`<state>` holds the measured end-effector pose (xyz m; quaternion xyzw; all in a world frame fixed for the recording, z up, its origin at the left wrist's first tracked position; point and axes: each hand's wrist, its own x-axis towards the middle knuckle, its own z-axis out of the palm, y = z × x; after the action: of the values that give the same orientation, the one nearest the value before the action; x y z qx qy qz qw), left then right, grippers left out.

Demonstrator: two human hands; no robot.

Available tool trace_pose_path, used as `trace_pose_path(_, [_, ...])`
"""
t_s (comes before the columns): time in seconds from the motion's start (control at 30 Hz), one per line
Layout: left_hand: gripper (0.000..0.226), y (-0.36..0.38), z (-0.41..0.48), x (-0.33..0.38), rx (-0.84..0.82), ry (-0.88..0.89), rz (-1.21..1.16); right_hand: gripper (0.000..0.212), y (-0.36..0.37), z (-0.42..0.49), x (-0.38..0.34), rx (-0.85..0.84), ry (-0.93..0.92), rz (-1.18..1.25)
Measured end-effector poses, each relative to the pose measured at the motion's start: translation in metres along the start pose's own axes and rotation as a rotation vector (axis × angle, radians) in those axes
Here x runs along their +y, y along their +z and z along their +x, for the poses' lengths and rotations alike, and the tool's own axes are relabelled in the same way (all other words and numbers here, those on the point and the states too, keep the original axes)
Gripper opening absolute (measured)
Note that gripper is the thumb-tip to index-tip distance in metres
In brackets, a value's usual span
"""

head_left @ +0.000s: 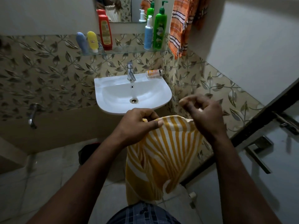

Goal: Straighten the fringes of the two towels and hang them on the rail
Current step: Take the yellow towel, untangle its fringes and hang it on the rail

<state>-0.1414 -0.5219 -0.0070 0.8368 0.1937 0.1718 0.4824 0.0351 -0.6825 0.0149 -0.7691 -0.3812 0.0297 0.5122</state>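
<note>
Pinching the top hem of the yellow-and-white striped towel [163, 152] between thumb and curled fingers, the left hand [139, 123] holds the cloth up in front of the sink [103, 83]. The rest hangs free toward the floor, and the hem is presented for inspection. The right hand [203, 112] sits just above the right end of that hem, fingers curled toward the thumb. Whether it pinches a fringe strand or holds nothing cannot be told. The arrangement suits fringe work: one hand anchors the hem while the other draws strands straight. The orange plaid towel [181, 29] hangs high on the right, beside the mirror [113, 12], with its fringe at the lower end. Its support is out of view, so the rail cannot be confirmed. The striped towel is not yet hung. A glass shelf [129, 50] above the tap [131, 71] carries several bottles. Among them, the green pump bottle [160, 29] stands just beside the orange towel, so cloth lifted toward that corner could probably knock it. A small orange packet [153, 73] lies on the sink rim. The door [275, 167], with its lever handle [257, 151], stands close on the right and limits room there.
</note>
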Motion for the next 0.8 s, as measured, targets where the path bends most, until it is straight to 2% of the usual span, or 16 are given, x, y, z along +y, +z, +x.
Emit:
trace_pose_path(0.07, [0.021, 0.003, 0.000, 0.004, 0.067, 0.031, -0.118, 0.039, 0.014, -0.011, -0.005, -0.280, -0.043, -0.016])
trace_pose_path(0.13, [0.024, 0.005, 0.001, 0.008, 0.086, 0.077, -0.198, 0.036, 0.030, -0.018, -0.006, -0.398, -0.138, -0.083])
trace_pose_path(0.23, [0.027, -0.002, 0.000, 0.009, 0.007, 0.053, -0.238, 0.039, 0.031, -0.014, 0.000, -0.282, -0.191, -0.028])
trace_pose_path(0.3, [0.031, -0.011, -0.002, 0.004, -0.143, -0.033, -0.156, 0.035, 0.015, -0.009, 0.003, -0.185, -0.091, 0.148])
trace_pose_path(0.37, [0.022, -0.014, -0.007, -0.004, -0.260, -0.085, -0.076, 0.042, -0.001, -0.003, 0.010, -0.023, 0.036, 0.309])
trace_pose_path(0.43, [0.017, -0.012, -0.010, -0.010, -0.224, -0.074, -0.121, 0.062, -0.011, 0.004, 0.020, 0.146, 0.122, 0.308])
trace_pose_path(0.5, [0.022, -0.010, -0.011, -0.013, -0.129, -0.047, -0.207, 0.072, -0.015, 0.010, 0.031, 0.183, 0.182, 0.162])
trace_pose_path(0.6, [0.031, -0.009, -0.009, -0.012, -0.030, -0.002, -0.294, 0.047, -0.010, 0.008, 0.037, 0.057, 0.175, -0.166])
trace_pose_path(0.63, [0.032, -0.008, -0.008, -0.011, 0.003, 0.009, -0.309, 0.045, -0.006, 0.004, 0.032, 0.055, 0.158, -0.207])
trace_pose_path(0.7, [0.025, -0.004, -0.005, -0.009, 0.050, 0.032, -0.258, 0.059, 0.005, -0.005, 0.020, -0.007, 0.062, -0.160])
trace_pose_path(0.8, [0.014, 0.002, -0.004, -0.005, -0.032, 0.070, -0.189, 0.072, 0.021, -0.011, 0.008, -0.346, -0.172, -0.100])
